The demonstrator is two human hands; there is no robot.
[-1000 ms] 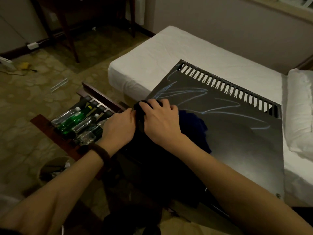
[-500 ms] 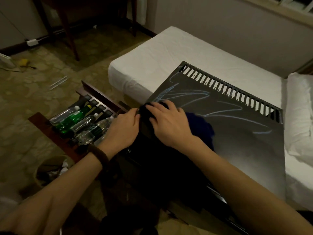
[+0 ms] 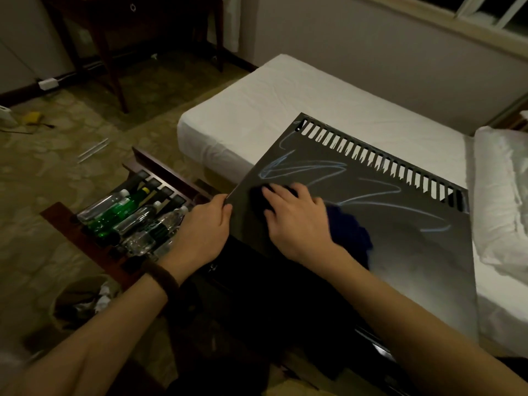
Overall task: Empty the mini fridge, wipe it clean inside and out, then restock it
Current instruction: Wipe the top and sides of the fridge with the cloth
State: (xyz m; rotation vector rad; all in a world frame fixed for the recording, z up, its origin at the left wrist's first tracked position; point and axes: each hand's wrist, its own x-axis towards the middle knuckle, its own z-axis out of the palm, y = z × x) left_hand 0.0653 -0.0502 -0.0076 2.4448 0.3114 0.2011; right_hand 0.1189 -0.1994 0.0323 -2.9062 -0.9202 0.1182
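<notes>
The right hand (image 3: 297, 221), fingers spread flat, presses a dark blue cloth (image 3: 350, 234) onto the mini fridge (image 3: 400, 252) top panel. The left hand (image 3: 204, 234) grips the panel's left edge. Bottles (image 3: 128, 218) lie in a wooden tray (image 3: 65, 221) on the floor; a white bed (image 3: 285, 110) stands behind.

White bed (image 3: 285, 110), pillow (image 3: 500, 195), wastebasket (image 3: 61, 305) and wooden table (image 3: 114, 32).
</notes>
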